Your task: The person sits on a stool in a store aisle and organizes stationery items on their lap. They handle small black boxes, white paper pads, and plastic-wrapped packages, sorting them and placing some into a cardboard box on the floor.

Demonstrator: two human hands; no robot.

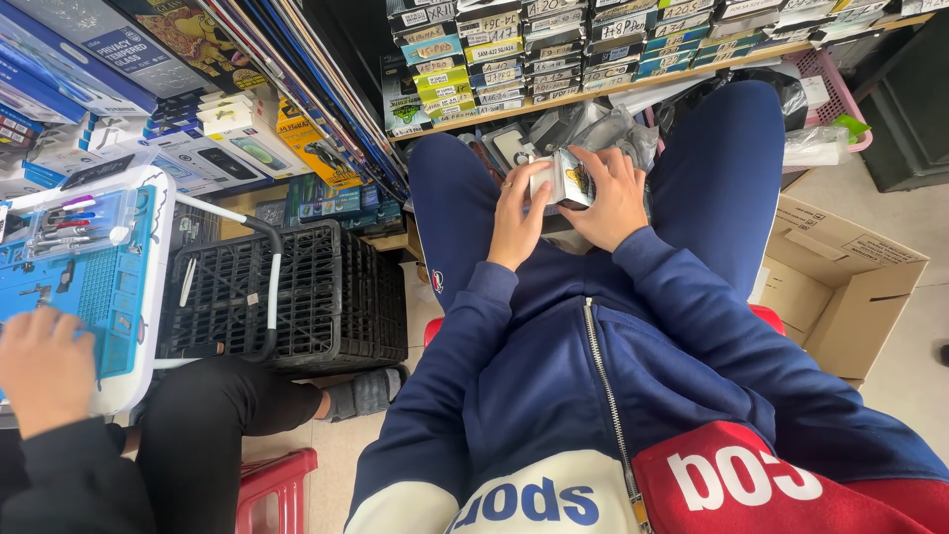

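Over the lap: small box (565, 178) held between both hands.
Left grip (517, 213): fingers curled, pinching the box's left edge.
Right grip (611, 198): fingers wrapped round the box's right side.

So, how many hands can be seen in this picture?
3. The left hand and right hand hold a small box on the lap; a co-worker's hand rests lower left.

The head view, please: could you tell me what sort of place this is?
Probably a small phone-accessory or repair shop: stacked labelled boxes on a wooden shelf, boxed screen protectors, and a blue repair mat under a co-worker's hand.
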